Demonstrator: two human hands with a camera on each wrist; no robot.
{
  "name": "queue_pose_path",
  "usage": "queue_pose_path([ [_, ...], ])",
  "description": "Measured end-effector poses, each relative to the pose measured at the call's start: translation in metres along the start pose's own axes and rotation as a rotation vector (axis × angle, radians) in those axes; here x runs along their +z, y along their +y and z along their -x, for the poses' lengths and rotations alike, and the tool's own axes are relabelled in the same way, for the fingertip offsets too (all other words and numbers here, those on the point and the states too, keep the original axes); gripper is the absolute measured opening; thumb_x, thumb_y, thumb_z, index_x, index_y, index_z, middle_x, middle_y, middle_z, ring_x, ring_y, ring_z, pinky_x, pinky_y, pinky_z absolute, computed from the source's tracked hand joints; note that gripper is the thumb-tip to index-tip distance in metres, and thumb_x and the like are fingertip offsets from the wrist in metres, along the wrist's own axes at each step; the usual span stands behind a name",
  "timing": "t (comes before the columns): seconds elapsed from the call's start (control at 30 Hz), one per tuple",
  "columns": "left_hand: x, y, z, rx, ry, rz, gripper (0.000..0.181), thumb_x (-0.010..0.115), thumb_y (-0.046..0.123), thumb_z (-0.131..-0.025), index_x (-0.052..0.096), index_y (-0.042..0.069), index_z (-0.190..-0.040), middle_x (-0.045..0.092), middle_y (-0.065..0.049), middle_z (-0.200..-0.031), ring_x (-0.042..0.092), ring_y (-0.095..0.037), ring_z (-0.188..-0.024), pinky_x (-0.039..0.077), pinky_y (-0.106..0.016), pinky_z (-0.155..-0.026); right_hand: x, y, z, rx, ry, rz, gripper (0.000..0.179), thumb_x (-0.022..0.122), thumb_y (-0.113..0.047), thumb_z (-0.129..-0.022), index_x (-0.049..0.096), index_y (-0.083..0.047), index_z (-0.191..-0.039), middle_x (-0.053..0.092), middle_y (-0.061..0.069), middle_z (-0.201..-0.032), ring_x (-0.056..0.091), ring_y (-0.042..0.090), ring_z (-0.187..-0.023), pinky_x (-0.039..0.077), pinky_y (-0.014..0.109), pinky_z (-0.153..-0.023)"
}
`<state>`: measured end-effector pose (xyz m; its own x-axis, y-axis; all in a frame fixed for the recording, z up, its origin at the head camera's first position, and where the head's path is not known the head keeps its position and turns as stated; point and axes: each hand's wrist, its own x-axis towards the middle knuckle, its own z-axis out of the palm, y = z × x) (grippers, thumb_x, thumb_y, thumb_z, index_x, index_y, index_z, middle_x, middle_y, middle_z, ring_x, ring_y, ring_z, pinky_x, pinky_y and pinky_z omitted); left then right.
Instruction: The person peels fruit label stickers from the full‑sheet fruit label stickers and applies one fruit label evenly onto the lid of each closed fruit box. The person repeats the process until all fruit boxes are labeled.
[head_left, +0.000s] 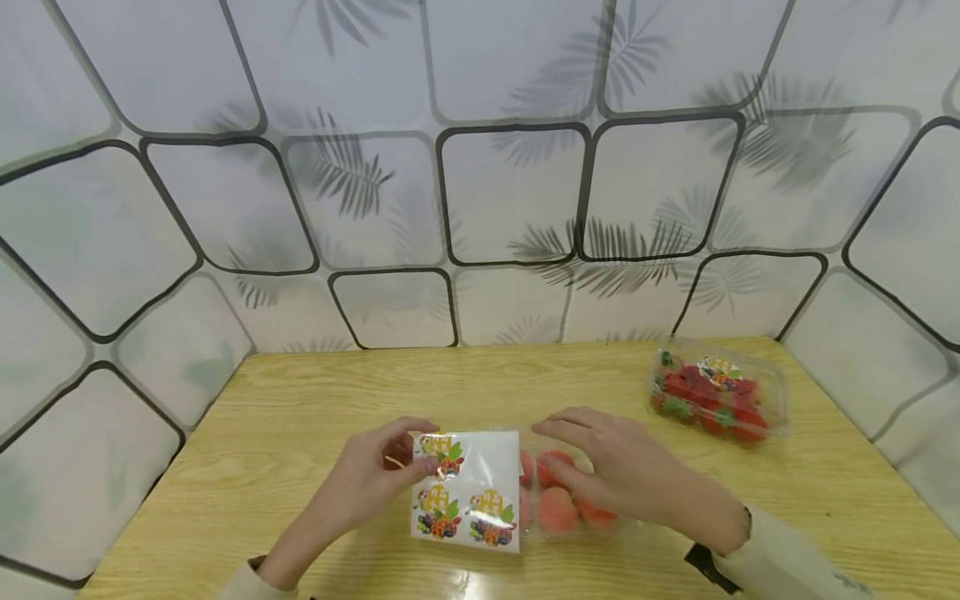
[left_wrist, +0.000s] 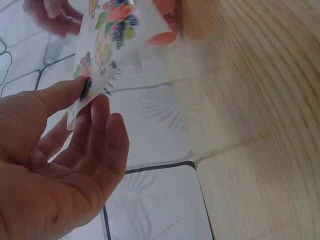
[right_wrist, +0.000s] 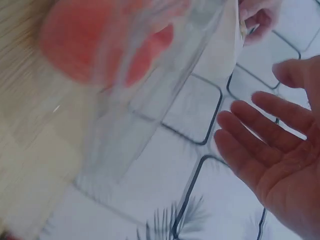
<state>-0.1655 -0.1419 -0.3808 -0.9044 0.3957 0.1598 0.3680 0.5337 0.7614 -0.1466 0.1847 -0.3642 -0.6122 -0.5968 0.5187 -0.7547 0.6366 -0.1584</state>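
Between thumb and fingers my left hand (head_left: 367, 471) pinches the left edge of a white sticker sheet (head_left: 468, 533), printed with colourful fruit labels. Three labels show in the head view; the sheet's upper right part is plain white. Partly behind the sheet, a clear plastic box (head_left: 558, 533) of round orange-red fruits (head_left: 558, 508) stands on the table. My right hand (head_left: 622, 467) hovers over that box, fingers apart and relaxed. In the right wrist view, nothing shows between the right fingers (right_wrist: 240, 160), and the box (right_wrist: 115, 130) lies beside them, blurred.
At the back right of the wooden table (head_left: 315, 400) lies another clear box (head_left: 776, 392) with strawberries (head_left: 716, 408). A round fruit label (head_left: 720, 372) is on its lid. Patterned white panels (head_left: 510, 192) rise behind the table and at both sides.
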Motion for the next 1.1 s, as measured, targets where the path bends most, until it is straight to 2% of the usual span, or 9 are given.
queue_pose_path([
  [0.17, 0.002, 0.002, 0.001, 0.008, -0.012, 0.002, 0.032, 0.080, 0.031, -0.090, 0.069, 0.016, -0.116, 0.062, 0.003, -0.077, 0.065, -0.003, -0.070, 0.054, -0.023, -0.061, 0.012, -0.012, -0.026, -0.022, 0.060, -0.142, 0.025, 0.076, -0.020, -0.093, 0.075, -0.013, -0.117, 0.075, -0.002, -0.110, 0.072, 0.012, -0.101, 0.061, 0.032, -0.084],
  [0.37, 0.004, 0.007, 0.002, 0.007, -0.046, 0.015, 0.030, 0.080, 0.032, -0.089, 0.070, 0.016, -0.112, 0.062, 0.003, -0.075, 0.064, -0.004, -0.067, 0.054, -0.024, -0.060, 0.024, -0.023, -0.047, 0.053, -0.046, -0.291, 0.025, 0.071, -0.025, -0.098, 0.075, -0.011, -0.118, 0.074, -0.001, -0.113, 0.071, 0.013, -0.104, 0.060, 0.031, -0.087],
  [0.47, 0.007, 0.008, 0.003, 0.020, -0.058, 0.023, 0.030, 0.081, 0.032, -0.089, 0.070, 0.015, -0.111, 0.063, 0.004, -0.074, 0.064, -0.003, -0.067, 0.056, -0.023, -0.063, 0.029, -0.023, -0.053, 0.054, -0.093, -0.366, 0.024, 0.073, -0.022, -0.096, 0.075, -0.010, -0.117, 0.075, 0.001, -0.110, 0.071, 0.013, -0.100, 0.059, 0.026, -0.083],
  [0.7, 0.012, 0.011, 0.001, 0.065, -0.046, 0.007, 0.031, 0.082, 0.032, -0.087, 0.072, 0.015, -0.112, 0.064, 0.008, -0.073, 0.062, 0.000, -0.066, 0.057, -0.022, -0.067, 0.038, -0.022, -0.059, 0.000, -0.089, -0.422, 0.017, 0.076, -0.014, -0.093, 0.078, -0.007, -0.108, 0.076, 0.002, -0.099, 0.070, 0.007, -0.087, 0.055, 0.016, -0.074],
  [0.93, 0.013, 0.015, 0.001, 0.073, -0.049, 0.002, 0.030, 0.081, 0.030, -0.089, 0.073, 0.015, -0.113, 0.065, 0.010, -0.072, 0.062, 0.000, -0.067, 0.057, -0.022, -0.067, 0.041, -0.023, -0.059, 0.038, -0.093, -0.465, 0.009, 0.076, -0.010, -0.092, 0.078, -0.010, -0.100, 0.076, 0.000, -0.093, 0.067, 0.002, -0.082, 0.053, 0.015, -0.070],
  [1.0, 0.013, 0.015, 0.001, 0.072, -0.050, 0.003, 0.028, 0.078, 0.032, -0.091, 0.074, 0.016, -0.114, 0.067, 0.010, -0.074, 0.063, 0.000, -0.069, 0.057, -0.023, -0.067, 0.041, -0.023, -0.059, 0.055, -0.097, -0.477, 0.007, 0.076, -0.009, -0.092, 0.077, -0.011, -0.098, 0.076, -0.001, -0.091, 0.066, 0.001, -0.082, 0.054, 0.016, -0.070],
  [1.1, 0.011, 0.015, 0.002, 0.053, -0.061, 0.016, 0.025, 0.067, 0.035, -0.100, 0.074, 0.017, -0.115, 0.071, 0.006, -0.081, 0.065, -0.004, -0.073, 0.054, -0.023, -0.062, 0.041, -0.024, -0.059, 0.075, -0.105, -0.491, 0.005, 0.075, -0.008, -0.093, 0.076, -0.012, -0.096, 0.076, -0.002, -0.090, 0.067, 0.001, -0.082, 0.055, 0.017, -0.072],
])
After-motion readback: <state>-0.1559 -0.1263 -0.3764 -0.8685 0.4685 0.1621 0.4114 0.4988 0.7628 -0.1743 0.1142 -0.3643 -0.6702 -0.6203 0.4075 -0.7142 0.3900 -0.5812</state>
